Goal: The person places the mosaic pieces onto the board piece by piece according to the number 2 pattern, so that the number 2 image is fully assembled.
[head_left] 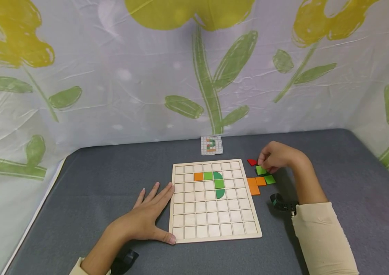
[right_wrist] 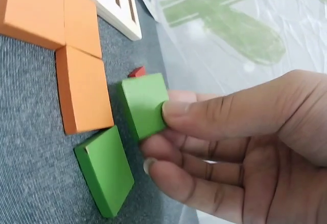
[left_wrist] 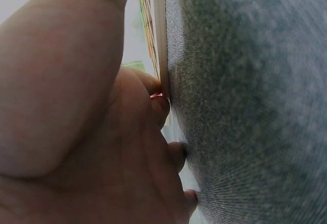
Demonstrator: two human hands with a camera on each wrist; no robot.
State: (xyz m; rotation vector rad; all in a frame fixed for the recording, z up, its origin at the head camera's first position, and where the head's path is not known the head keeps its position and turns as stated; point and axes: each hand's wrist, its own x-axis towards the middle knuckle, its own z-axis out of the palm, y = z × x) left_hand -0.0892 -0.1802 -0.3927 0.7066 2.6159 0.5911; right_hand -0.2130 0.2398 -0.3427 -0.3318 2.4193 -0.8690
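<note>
A light wooden grid board [head_left: 196, 219] lies on the table. My left hand [head_left: 143, 219] is spread flat on the cloth, thumb and fingertips at the board's left edge. Off the board's right side, my right hand [head_left: 280, 156] pinches a light green square tile [right_wrist: 144, 104] between thumb and fingers. Set in the grid are an orange square [head_left: 198, 176], a green square [head_left: 208, 175] beside it, then a column of a dark green quarter-round piece [head_left: 218, 175], another light green square [head_left: 219, 183] and a second dark green quarter-round piece [head_left: 220, 194].
Right of the board lie several orange square tiles [head_left: 253, 186], a loose green tile [head_left: 269, 179] and a red piece [head_left: 252, 162]. Behind the board is a small pattern card [head_left: 211, 146]. A flower-printed curtain [head_left: 139, 84] hangs behind the grey table [head_left: 77, 214].
</note>
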